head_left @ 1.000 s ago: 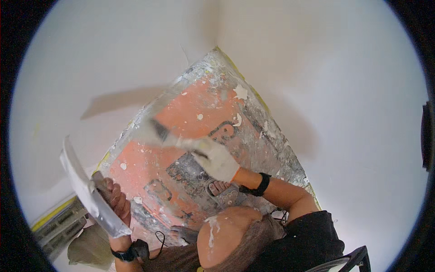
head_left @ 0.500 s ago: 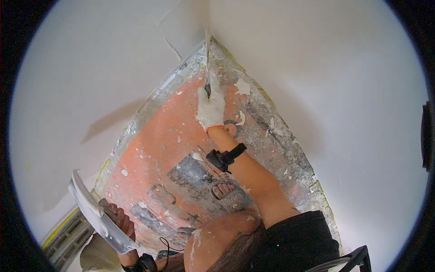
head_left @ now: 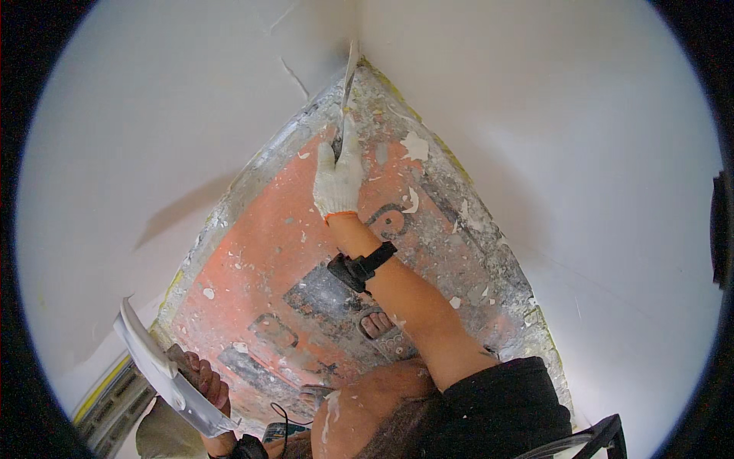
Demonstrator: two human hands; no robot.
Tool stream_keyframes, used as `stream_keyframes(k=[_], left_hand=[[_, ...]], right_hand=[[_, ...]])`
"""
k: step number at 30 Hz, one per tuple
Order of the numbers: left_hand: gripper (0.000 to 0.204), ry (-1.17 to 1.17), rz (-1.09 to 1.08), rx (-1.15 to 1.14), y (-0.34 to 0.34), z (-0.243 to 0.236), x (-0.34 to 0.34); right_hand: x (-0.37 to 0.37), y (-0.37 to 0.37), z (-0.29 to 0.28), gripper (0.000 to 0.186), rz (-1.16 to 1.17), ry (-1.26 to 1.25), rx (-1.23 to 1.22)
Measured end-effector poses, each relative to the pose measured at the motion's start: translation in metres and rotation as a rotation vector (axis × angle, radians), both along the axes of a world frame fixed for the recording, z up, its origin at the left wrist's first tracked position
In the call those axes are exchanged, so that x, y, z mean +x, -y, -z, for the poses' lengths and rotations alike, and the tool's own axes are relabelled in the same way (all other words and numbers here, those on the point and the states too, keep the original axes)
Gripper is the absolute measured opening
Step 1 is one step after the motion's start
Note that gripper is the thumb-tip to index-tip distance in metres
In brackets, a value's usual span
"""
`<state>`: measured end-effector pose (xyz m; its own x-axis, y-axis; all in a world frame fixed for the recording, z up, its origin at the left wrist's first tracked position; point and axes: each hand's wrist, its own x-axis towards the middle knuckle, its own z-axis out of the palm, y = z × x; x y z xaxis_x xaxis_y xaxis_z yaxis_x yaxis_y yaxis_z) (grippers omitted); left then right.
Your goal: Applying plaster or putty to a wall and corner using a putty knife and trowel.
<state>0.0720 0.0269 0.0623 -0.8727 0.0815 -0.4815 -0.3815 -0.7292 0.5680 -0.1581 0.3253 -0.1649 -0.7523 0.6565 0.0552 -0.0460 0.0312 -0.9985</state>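
Note:
My left hand [head_left: 206,376], bare, grips the handle of a wide metal blade [head_left: 195,399] with white compound along it, held at the lower left. My right hand [head_left: 337,176], in a white knit glove with an orange cuff, holds a putty knife [head_left: 349,79]. Its blade stands nearly edge-on at the bottom of the corner between two white walls [head_left: 581,153], reaching up the corner just past the floor covering's tip. Thin white ridges of compound show on the left wall beside it.
A pink, grey-splattered covering [head_left: 252,252] lies on the floor, bordered by yellow strips [head_left: 451,157]. My bent knee [head_left: 359,398] and sandalled foot [head_left: 378,327] are below. At the lower left are grey ridged bars [head_left: 122,398] and an olive bundle [head_left: 157,432].
My gloved right hand has reached forward into the corner, turning the knife upright, then shifted slightly left. My left hand and its blade have moved lower and a little rightward.

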Motion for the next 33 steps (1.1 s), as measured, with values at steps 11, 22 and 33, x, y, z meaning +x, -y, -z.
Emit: stream_keyframes(k=[11, 22, 33], left_hand=[[0.051, -0.018, 0.014, 0.029, 0.013, 0.003, 0.006], [0.048, -0.029, 0.055, 0.019, 0.000, 0.001, -0.003], [0.046, 0.030, -0.023, -0.054, -0.007, -0.007, -0.002]], right_hand=[[-0.015, 0.012, 0.007, 0.063, -0.073, -0.019, -0.206], [0.047, 0.058, 0.002, 0.063, -0.268, 0.120, -0.130], [-0.001, -0.012, -0.018, 0.064, -0.157, 0.062, -0.267]])
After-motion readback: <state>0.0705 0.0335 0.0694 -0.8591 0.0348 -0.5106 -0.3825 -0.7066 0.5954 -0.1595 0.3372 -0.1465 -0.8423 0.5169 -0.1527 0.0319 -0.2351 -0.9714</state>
